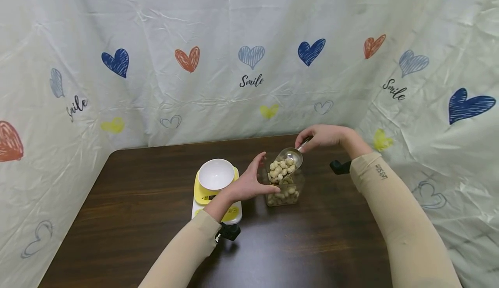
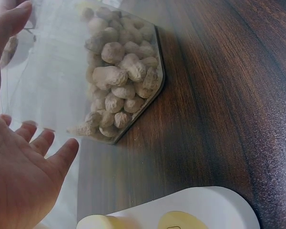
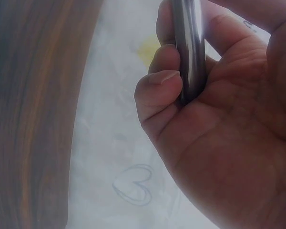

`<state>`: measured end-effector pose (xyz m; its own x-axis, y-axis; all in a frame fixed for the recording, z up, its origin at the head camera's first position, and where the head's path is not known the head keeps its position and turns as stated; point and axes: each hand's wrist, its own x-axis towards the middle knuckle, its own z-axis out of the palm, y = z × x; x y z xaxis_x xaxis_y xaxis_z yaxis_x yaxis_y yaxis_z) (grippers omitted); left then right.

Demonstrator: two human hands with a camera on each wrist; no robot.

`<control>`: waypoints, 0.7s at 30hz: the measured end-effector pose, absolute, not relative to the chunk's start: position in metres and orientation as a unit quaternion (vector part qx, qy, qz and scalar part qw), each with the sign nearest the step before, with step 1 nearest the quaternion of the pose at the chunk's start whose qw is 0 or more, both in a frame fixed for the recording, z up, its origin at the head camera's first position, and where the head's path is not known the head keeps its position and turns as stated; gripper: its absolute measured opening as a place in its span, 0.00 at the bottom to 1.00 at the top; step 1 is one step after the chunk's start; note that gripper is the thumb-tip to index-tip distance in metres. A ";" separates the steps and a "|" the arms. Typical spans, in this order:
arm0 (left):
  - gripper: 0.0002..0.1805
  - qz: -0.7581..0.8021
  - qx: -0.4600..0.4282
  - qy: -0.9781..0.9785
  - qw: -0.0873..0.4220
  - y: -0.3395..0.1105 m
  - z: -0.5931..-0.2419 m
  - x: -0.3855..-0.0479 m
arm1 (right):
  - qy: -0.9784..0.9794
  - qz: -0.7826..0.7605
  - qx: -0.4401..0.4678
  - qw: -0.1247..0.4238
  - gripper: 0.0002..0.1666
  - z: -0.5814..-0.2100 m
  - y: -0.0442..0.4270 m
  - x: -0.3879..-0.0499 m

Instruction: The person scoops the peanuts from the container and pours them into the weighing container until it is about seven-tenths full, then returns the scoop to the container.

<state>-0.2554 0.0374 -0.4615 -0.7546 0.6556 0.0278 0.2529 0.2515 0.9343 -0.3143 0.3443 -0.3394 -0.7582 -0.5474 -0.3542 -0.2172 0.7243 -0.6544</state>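
Observation:
My right hand [image 1: 325,136] grips the handle of a metal scoop [image 1: 295,154], and the fingers curl round that handle [image 3: 190,57] in the right wrist view. Peanuts in their shells [image 1: 281,169] fill the scoop, which tilts over a clear plastic container [image 1: 295,203]. More peanuts [image 2: 119,71] lie inside the container. My left hand [image 1: 249,183] is spread beside the container's left side, thumb and fingers apart; whether it touches the wall I cannot tell. In the left wrist view its fingers [image 2: 52,150] look relaxed and hold nothing.
A white bowl [image 1: 216,174] stands on a yellow and white kitchen scale [image 1: 232,217], left of the container and partly behind my left wrist. The dark wooden table [image 1: 148,218] ends at a white curtain [image 1: 218,106] printed with hearts.

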 end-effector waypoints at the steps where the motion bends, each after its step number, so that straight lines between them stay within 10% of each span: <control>1: 0.62 0.535 0.295 0.769 0.187 0.038 -0.461 -0.255 | 0.886 -0.306 -0.218 0.272 0.14 -0.339 0.345 -0.314; 21: 0.68 0.522 0.314 0.782 0.134 -0.012 -0.431 -0.245 | 0.892 -0.331 -0.213 0.222 0.16 -0.333 0.354 -0.307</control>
<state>-0.2452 -0.0116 -0.4306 -0.7671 0.6307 0.1172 0.3500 0.2585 0.9004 -0.3072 0.3540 -0.3328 -0.8101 -0.5279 -0.2553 -0.2330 0.6894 -0.6859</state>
